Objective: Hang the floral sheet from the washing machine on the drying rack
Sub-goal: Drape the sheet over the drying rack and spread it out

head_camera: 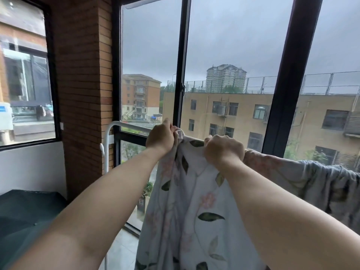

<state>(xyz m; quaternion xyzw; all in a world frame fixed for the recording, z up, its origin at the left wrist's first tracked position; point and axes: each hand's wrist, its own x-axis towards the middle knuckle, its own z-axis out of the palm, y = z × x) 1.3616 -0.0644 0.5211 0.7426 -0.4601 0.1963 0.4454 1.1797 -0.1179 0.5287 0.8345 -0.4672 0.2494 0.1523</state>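
Now at the drying rack (126, 124): you're mid-hang. The floral sheet (194, 211) is over the top bar but not spread out yet.
Sheet position: one panel hangs down in front of you; the rest sits bunched along the bar off to your right.
Left hand (161, 137): clenched on an edge or corner of the sheet, right at the bar.
Right hand (223, 151): fist closed on a fold of the sheet, near the left hand, at bar height.
Bare bar: only the rack's left end, beyond your left hand.
Next move (my read): pull the gripped edge toward that bare left end, tension it, then work the bunch on the right flat.
Risk: cloth is likely damp and heavy and could slide off one side; hold on until the weight balances across the bar.
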